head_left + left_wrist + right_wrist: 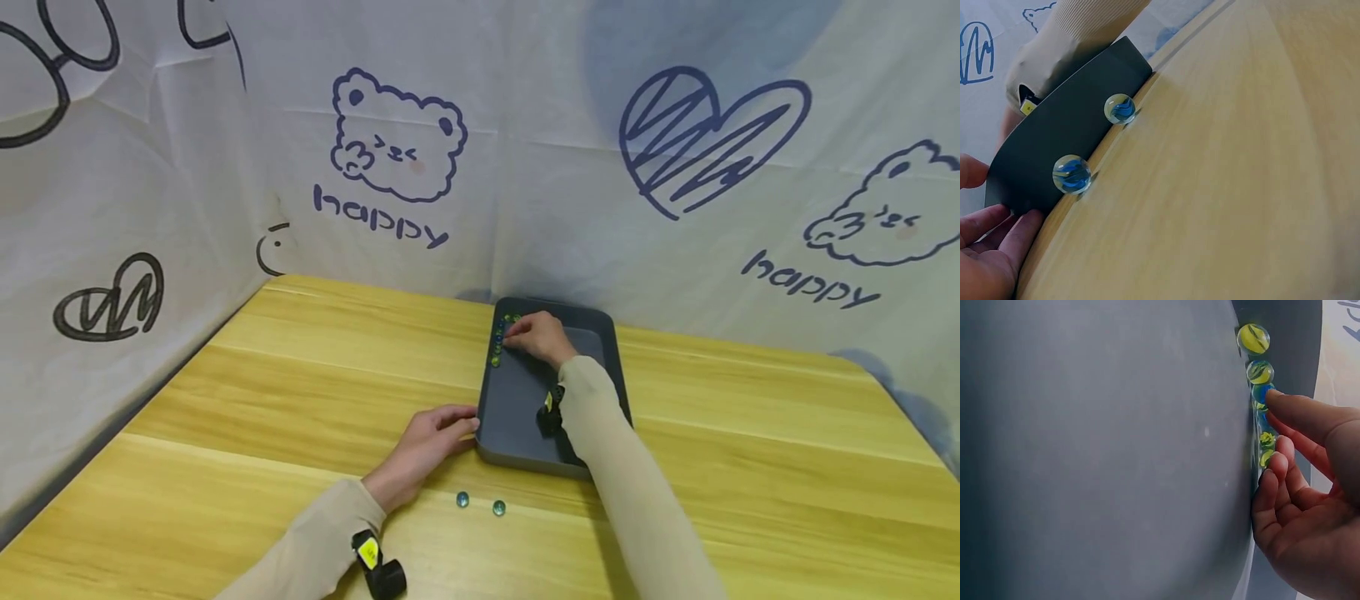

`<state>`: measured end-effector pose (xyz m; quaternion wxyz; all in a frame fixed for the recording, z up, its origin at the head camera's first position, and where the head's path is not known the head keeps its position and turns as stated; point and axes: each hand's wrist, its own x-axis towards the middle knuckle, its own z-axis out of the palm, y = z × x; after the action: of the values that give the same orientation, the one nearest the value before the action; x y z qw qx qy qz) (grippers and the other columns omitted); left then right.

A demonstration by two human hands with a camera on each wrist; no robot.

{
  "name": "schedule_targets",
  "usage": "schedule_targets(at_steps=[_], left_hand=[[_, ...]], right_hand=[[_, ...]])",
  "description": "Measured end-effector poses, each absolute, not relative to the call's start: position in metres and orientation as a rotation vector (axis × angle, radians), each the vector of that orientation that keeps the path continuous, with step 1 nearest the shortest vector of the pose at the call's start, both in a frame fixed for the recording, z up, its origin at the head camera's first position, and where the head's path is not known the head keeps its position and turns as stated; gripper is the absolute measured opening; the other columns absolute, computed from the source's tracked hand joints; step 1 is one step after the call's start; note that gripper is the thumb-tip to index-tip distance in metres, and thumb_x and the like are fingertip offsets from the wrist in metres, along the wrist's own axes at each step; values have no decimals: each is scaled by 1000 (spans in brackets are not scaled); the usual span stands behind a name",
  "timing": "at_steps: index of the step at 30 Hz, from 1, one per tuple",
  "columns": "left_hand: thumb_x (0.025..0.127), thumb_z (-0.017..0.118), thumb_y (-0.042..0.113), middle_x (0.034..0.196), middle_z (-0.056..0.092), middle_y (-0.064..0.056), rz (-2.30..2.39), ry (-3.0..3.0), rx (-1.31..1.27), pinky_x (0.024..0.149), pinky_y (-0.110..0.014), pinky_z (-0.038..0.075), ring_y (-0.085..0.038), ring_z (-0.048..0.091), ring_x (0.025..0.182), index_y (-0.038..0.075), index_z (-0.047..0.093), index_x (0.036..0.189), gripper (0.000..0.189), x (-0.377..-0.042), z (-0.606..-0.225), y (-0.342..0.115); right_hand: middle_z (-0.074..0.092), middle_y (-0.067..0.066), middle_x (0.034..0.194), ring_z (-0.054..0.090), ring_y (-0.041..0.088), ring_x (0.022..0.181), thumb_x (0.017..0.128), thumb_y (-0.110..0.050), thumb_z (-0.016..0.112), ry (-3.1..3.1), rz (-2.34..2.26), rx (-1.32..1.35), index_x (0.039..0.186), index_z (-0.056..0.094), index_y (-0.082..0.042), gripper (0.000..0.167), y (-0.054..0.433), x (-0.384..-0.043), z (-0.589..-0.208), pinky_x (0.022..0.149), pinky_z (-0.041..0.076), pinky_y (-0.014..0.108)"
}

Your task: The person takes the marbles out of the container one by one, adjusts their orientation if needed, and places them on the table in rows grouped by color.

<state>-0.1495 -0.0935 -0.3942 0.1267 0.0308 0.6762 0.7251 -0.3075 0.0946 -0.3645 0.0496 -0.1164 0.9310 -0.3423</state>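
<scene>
A dark grey tray [525, 425] lies on the wooden table. My right hand [542, 335] reaches into it, at the far part of its left wall. In the right wrist view, thumb and index finger pinch a blue marble [1260, 394] that sits in a row along that wall. Beside it in the row are a yellow marble [1254, 339], a green-yellow marble [1260, 372] and others partly hidden by the fingers. My left hand [423, 446] touches the tray's near left corner with relaxed fingers. Two clear marbles with blue swirls, a left one [462, 499] and a right one [499, 507], lie before the tray.
A white cloth [525, 208] with drawn bears and hearts hangs behind and left of the table [337, 375]. The tray's far end stands close to this cloth. A small black camera is strapped to each wrist.
</scene>
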Motion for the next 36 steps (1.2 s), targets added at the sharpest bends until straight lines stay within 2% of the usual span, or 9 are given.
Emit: schedule_targets(at_steps=[18,36], left_hand=[[98,55,11,130,54,-24,2095,1978,92,94,-34,53,-31,55,118,-11,54,129,38,-149,-392,-94],[98,55,10,129,55,-23,2105,1977,89,94,-34,53,-31,56,117,-11,55,128,37,-150,-396,-95]], right_hand=[[71,11,94,61,25,84,87,-14,71,2892,-1025,-350,96,75,0,16,87,-306,-364,71,53,34],[71,11,95,62,26,85,84,-16,75,2891,-1039,-333,96,75,-1,19,83,-307,-370,73,54,35]])
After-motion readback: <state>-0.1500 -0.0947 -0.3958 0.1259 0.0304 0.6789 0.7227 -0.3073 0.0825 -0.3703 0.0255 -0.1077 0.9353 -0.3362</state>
